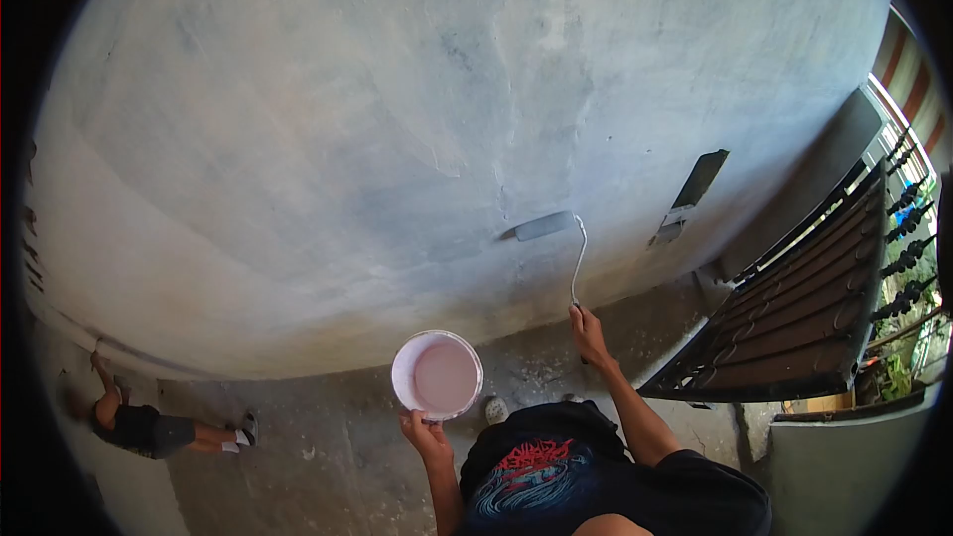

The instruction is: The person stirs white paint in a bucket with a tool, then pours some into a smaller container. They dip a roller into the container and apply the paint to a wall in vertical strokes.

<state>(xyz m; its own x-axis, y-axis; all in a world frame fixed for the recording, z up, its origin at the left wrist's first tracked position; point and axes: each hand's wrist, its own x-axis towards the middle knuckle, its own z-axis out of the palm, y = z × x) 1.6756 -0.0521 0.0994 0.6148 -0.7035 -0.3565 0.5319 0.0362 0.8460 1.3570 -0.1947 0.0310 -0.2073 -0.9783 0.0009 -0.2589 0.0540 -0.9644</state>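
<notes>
My left hand (427,434) grips the near rim of a round bucket (400,375) with pale pinkish paint (445,377) inside. To the right, my right hand (588,335) is closed round the handle of a paint roller (545,226). The bent wire frame rises from my fist, and the grey roller sleeve lies against the wall (397,159). The wall's surface is patchy white and grey, with cracks and rough spots near the roller.
A dark slatted metal gate (794,308) stands at the right. A dark rectangular recess (700,179) marks the wall right of the roller. Another person (149,432) in dark clothes stands at the lower left by the wall, on the concrete floor (288,457).
</notes>
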